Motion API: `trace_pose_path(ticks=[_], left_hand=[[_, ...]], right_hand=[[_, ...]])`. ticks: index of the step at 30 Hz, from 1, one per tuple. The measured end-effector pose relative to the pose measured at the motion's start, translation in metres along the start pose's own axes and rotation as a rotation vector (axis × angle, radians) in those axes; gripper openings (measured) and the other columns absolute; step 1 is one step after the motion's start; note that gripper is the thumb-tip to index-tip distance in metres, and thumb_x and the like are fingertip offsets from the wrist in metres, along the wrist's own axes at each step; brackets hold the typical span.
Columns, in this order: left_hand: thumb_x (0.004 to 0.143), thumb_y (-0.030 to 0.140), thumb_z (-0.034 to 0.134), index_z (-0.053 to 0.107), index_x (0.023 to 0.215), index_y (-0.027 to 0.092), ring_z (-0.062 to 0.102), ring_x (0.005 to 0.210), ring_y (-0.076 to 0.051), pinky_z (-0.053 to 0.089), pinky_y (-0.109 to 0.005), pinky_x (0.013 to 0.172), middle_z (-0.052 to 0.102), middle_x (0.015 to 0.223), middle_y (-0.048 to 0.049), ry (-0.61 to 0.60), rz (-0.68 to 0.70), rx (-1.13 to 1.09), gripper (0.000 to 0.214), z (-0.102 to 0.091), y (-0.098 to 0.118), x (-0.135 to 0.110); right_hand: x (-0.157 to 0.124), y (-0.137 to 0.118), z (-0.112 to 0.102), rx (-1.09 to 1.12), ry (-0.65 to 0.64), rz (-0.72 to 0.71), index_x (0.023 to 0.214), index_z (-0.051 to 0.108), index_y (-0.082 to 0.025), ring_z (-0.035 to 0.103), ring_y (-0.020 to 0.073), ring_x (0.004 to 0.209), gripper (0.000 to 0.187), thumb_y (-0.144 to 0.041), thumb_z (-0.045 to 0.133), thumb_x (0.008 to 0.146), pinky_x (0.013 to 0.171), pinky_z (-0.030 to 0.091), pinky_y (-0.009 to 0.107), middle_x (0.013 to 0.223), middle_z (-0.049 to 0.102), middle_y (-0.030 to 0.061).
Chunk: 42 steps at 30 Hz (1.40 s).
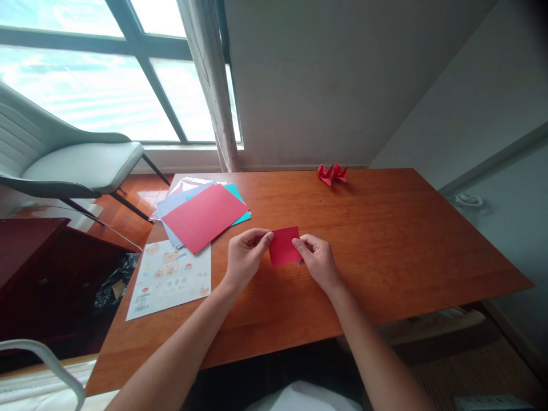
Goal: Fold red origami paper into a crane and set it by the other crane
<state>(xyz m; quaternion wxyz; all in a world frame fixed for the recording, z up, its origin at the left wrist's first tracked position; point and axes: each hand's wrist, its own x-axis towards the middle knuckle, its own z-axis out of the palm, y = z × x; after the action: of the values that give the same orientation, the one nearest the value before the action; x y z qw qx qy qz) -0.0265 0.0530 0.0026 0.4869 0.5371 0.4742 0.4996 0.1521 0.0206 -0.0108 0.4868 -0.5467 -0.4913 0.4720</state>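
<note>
A small red square of paper (282, 249) is held up between both hands, just above the wooden table (385, 245). My left hand (247, 256) pinches its upper left corner between thumb and fingers. At the right edge, my right hand (317, 260) grips the paper with the thumb on top and the fingers behind, partly hidden. Whether the square is one layer or folded I cannot tell. Farther back on the table stand two folded red paper cranes (331, 174), side by side.
To the left lies a fanned stack of coloured sheets, a large red sheet (206, 217) uppermost. A white sheet with a printed bear (169, 279) lies in front. A pale chair (81, 162) stands by the window (103, 85); a wall runs behind the table.
</note>
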Motion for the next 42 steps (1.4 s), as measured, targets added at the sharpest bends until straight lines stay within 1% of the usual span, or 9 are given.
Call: trace_pose_path(ticks=[6,15,18,22,28,33,35,38,42], left_hand=[[0.078,0.040,0.076,0.073,0.079,0.014,0.059,0.065,-0.013,0.047,-0.022,0.061,0.069,0.072,-0.0030,0.035,-0.058,-0.054,0.026,-0.001,0.002,0.001],[0.088,0.047,0.064,0.072,0.085,0.015,0.057,0.066,-0.013,0.046,-0.022,0.062,0.067,0.074,-0.0038,-0.228,-0.203,-0.229,0.034,0.001,0.006,0.001],[0.088,0.051,0.063,0.072,0.090,0.015,0.059,0.068,-0.014,0.047,-0.023,0.064,0.069,0.078,-0.0057,-0.240,-0.267,-0.328,0.037,0.001,0.005,0.000],[0.086,0.050,0.065,0.072,0.095,0.014,0.059,0.068,-0.014,0.047,-0.024,0.065,0.069,0.079,-0.0057,-0.236,-0.268,-0.335,0.038,0.002,0.003,0.000],[0.084,0.048,0.069,0.074,0.098,0.013,0.058,0.067,-0.014,0.048,-0.024,0.065,0.070,0.080,-0.0048,-0.300,-0.189,-0.253,0.037,0.004,0.003,-0.002],[0.078,0.046,0.076,0.074,0.092,0.012,0.060,0.065,-0.015,0.047,-0.023,0.060,0.071,0.076,-0.0050,-0.322,-0.147,-0.181,0.037,0.006,0.001,-0.004],[0.078,0.046,0.074,0.074,0.092,0.012,0.062,0.068,-0.017,0.049,-0.025,0.064,0.071,0.078,-0.0055,-0.296,-0.118,-0.149,0.037,0.007,-0.001,-0.005],[0.082,0.041,0.069,0.073,0.095,0.013,0.060,0.067,-0.016,0.048,-0.024,0.063,0.071,0.079,-0.0040,-0.217,-0.024,0.002,0.030,0.007,-0.004,-0.006],[0.086,0.026,0.061,0.070,0.082,0.016,0.052,0.060,-0.012,0.040,-0.022,0.058,0.065,0.068,-0.0002,-0.091,0.175,0.436,0.015,0.006,-0.006,-0.008]], right_hand=[[0.000,0.001,-0.002,-0.055,-0.023,-0.066,0.071,0.060,-0.020,0.052,0.0108,0.045,0.036,-0.051,0.061,0.090,0.048,0.040,0.022,0.049,0.057,-0.0035],[0.002,0.003,-0.006,0.064,0.037,-0.007,0.070,0.056,-0.020,0.046,0.0091,0.043,0.039,-0.053,0.057,0.092,0.046,0.034,0.021,0.046,0.050,-0.0059],[0.003,0.003,-0.004,0.112,0.000,-0.007,0.068,0.053,-0.021,0.045,0.0090,0.043,0.042,-0.054,0.054,0.093,0.045,0.034,0.021,0.047,0.050,-0.0058],[0.002,0.001,-0.003,0.120,-0.055,-0.027,0.065,0.051,-0.021,0.046,0.0091,0.045,0.045,-0.055,0.050,0.095,0.047,0.036,0.021,0.048,0.050,-0.0049],[0.001,0.003,-0.002,0.094,-0.121,0.009,0.069,0.052,-0.021,0.044,0.0099,0.043,0.046,-0.058,0.046,0.096,0.045,0.035,0.022,0.048,0.051,-0.0052],[0.001,0.007,-0.001,-0.186,-0.092,-0.048,0.075,0.061,-0.021,0.054,0.0138,0.046,0.044,-0.056,0.047,0.096,0.047,0.040,0.024,0.049,0.057,-0.0027],[0.001,0.008,-0.001,-0.280,-0.013,-0.095,0.087,0.067,-0.021,0.063,0.0170,0.055,0.037,-0.054,0.054,0.093,0.053,0.045,0.025,0.059,0.066,0.0001],[0.000,0.009,0.000,-0.285,0.096,-0.173,0.102,0.070,-0.021,0.072,0.0224,0.080,0.033,-0.051,0.060,0.091,0.067,0.054,0.029,0.089,0.076,0.0069],[-0.003,0.006,0.001,-0.298,-0.046,-0.277,0.116,0.068,-0.021,0.069,0.0260,0.103,0.042,-0.052,0.049,0.096,0.083,0.056,0.035,0.113,0.073,0.0116]])
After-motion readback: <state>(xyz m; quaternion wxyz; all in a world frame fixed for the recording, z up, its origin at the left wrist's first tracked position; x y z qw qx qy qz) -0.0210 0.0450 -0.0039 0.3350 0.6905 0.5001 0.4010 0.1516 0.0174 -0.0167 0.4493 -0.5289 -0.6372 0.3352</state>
